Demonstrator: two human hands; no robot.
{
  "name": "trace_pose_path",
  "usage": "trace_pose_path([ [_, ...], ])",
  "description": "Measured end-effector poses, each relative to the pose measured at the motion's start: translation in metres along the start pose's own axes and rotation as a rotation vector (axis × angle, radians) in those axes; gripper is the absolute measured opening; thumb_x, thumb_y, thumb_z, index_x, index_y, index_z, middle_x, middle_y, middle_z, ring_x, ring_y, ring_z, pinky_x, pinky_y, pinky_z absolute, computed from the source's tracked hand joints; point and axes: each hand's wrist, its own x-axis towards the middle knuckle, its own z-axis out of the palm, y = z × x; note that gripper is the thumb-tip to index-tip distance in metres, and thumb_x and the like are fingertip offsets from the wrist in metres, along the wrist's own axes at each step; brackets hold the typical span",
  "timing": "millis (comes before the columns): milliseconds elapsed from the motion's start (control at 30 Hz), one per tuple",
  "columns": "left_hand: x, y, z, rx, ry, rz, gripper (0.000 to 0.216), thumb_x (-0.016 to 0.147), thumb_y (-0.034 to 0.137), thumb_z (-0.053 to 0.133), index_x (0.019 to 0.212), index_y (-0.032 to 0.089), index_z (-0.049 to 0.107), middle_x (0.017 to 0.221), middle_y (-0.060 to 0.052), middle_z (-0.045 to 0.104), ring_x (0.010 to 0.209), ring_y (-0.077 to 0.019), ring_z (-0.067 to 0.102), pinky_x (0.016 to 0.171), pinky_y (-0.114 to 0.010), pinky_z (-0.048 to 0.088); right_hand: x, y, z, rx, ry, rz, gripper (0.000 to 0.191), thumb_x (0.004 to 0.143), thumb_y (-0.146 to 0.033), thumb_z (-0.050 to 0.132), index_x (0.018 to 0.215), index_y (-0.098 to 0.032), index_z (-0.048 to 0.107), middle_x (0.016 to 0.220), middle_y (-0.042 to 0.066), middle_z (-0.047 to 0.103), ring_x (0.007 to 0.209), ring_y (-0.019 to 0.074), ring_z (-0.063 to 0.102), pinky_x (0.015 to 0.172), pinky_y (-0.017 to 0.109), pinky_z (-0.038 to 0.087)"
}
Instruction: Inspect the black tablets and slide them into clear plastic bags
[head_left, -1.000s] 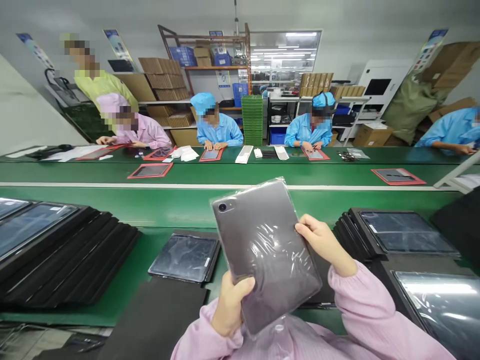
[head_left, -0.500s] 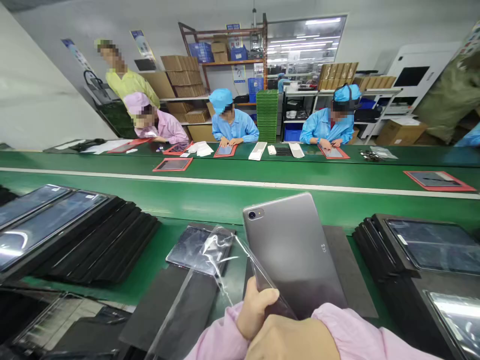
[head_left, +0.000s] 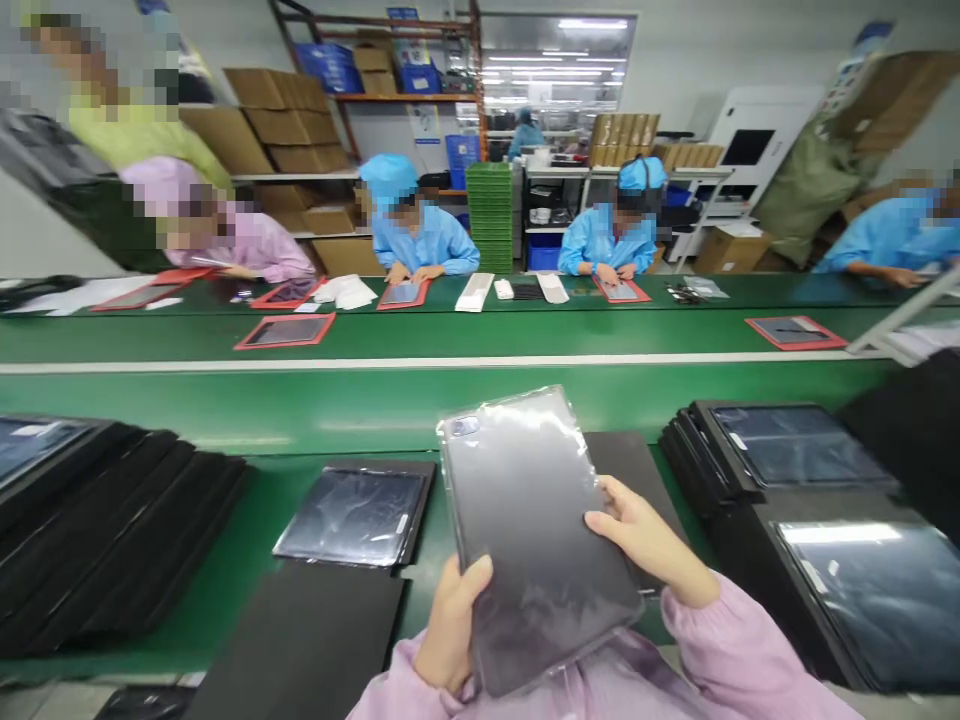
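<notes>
A grey tablet in a clear plastic sleeve is held up in front of me, its back and camera corner facing me. My left hand grips its lower left edge, thumb on the back. On the right edge, my right hand holds it with the thumb on top and the fingers mostly behind. Left of it, another wrapped tablet lies screen up on a black foam sheet. A larger black foam sheet is nearer to me. Part of a dark sheet shows behind the held tablet.
Black foam sheets are stacked at left with a tablet on top. At right, stacks carry tablets. Beyond runs a green conveyor with a white strip. Several co-workers sit across it, with red-framed tablets before them.
The tablet, earlier partly bare with loose film at its left, is now covered by the clear sleeve. My hands have moved apart to opposite edges. The view has shifted right.
</notes>
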Motion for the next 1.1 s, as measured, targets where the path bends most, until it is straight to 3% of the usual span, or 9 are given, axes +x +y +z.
trace_pose_path([
  [100, 0.004, 0.009, -0.005, 0.069, 0.088, -0.062, 0.039, 0.044, 0.029, 0.077, 0.078, 0.016, 0.062, 0.058, -0.001, 0.068, 0.052, -0.0210, 0.063, 0.051, -0.030, 0.049, 0.000, 0.015, 0.000, 0.261, 0.007, 0.041, 0.037, 0.064, -0.046, 0.068, 0.087, -0.019, 0.058, 0.085, 0.003, 0.068, 0.075, 0.0177, 0.062, 0.069, 0.029, 0.047],
  [233, 0.010, 0.022, -0.011, 0.113, 0.217, -0.063, 0.031, 0.050, 0.021, 0.070, 0.079, 0.018, 0.060, 0.061, 0.001, 0.068, 0.048, -0.0176, 0.061, 0.048, -0.027, 0.047, -0.012, 0.015, -0.034, 0.399, 0.150, 0.048, 0.040, 0.060, -0.043, 0.071, 0.089, -0.018, 0.061, 0.081, 0.004, 0.070, 0.067, 0.0180, 0.064, 0.065, 0.031, 0.049],
  [367, 0.013, 0.035, -0.019, 0.128, 0.302, 0.025, 0.024, 0.047, 0.019, 0.066, 0.068, 0.021, 0.054, 0.053, 0.005, 0.062, 0.041, -0.0140, 0.055, 0.045, -0.025, 0.044, -0.018, -0.003, -0.060, -0.170, 0.374, -0.034, 0.050, 0.072, -0.032, 0.056, 0.120, -0.020, 0.056, 0.094, 0.007, 0.071, 0.085, 0.0238, 0.066, 0.078, 0.036, 0.050],
  [500, 0.012, 0.039, -0.020, 0.121, 0.286, 0.025, 0.028, 0.041, 0.020, 0.067, 0.065, 0.021, 0.053, 0.047, 0.007, 0.058, 0.042, -0.0153, 0.055, 0.047, -0.027, 0.045, 0.004, 0.006, -0.030, -0.987, 0.464, 0.199, 0.056, 0.077, -0.011, 0.041, 0.133, -0.008, 0.044, 0.107, 0.022, 0.066, 0.083, 0.0316, 0.069, 0.076, 0.044, 0.051],
  [600, 0.010, 0.034, -0.017, 0.076, 0.249, 0.006, 0.034, 0.038, 0.019, 0.067, 0.070, 0.021, 0.056, 0.049, 0.006, 0.059, 0.051, -0.0197, 0.060, 0.049, -0.029, 0.046, 0.025, 0.034, 0.006, -1.041, 0.390, 0.249, 0.057, 0.074, -0.003, 0.039, 0.130, -0.001, 0.045, 0.135, 0.033, 0.041, 0.082, 0.0348, 0.069, 0.069, 0.046, 0.052],
  [667, 0.008, 0.030, -0.014, 0.049, 0.227, -0.022, 0.036, 0.038, 0.018, 0.066, 0.073, 0.021, 0.058, 0.050, 0.005, 0.060, 0.054, -0.0215, 0.062, 0.050, -0.029, 0.046, 0.034, 0.050, 0.021, -0.976, 0.326, 0.230, 0.050, 0.073, -0.004, 0.043, 0.122, -0.003, 0.053, 0.136, 0.032, 0.039, 0.079, 0.0332, 0.069, 0.066, 0.044, 0.053],
  [833, 0.001, 0.027, -0.005, 0.018, 0.170, -0.054, 0.033, 0.035, 0.015, 0.059, 0.067, 0.020, 0.056, 0.047, 0.005, 0.058, 0.043, -0.0175, 0.054, 0.043, -0.028, 0.043, 0.034, 0.040, 0.011, -0.694, 0.134, 0.101, 0.030, 0.088, -0.029, 0.037, 0.100, -0.016, 0.061, 0.094, 0.012, 0.069, 0.069, 0.0183, 0.068, 0.056, 0.027, 0.052],
  [967, -0.002, 0.030, 0.005, 0.060, 0.087, -0.011, 0.028, 0.034, 0.015, 0.055, 0.062, 0.018, 0.057, 0.047, 0.002, 0.058, 0.041, -0.0154, 0.050, 0.042, -0.028, 0.042, 0.028, -0.004, -0.011, -0.396, -0.008, -0.171, 0.034, 0.086, -0.046, 0.036, 0.070, -0.020, 0.050, 0.058, -0.003, 0.052, 0.050, 0.0106, 0.051, 0.047, 0.021, 0.042],
  [1100, -0.002, 0.029, 0.018, 0.070, 0.035, 0.047, 0.024, 0.035, 0.015, 0.056, 0.060, 0.017, 0.059, 0.046, 0.003, 0.057, 0.043, -0.0144, 0.049, 0.043, -0.026, 0.041, 0.027, -0.036, -0.012, -0.604, 0.077, -0.358, 0.039, 0.082, -0.041, 0.039, 0.051, -0.022, 0.025, 0.048, -0.005, 0.033, 0.046, 0.0095, 0.034, 0.047, 0.023, 0.029],
])
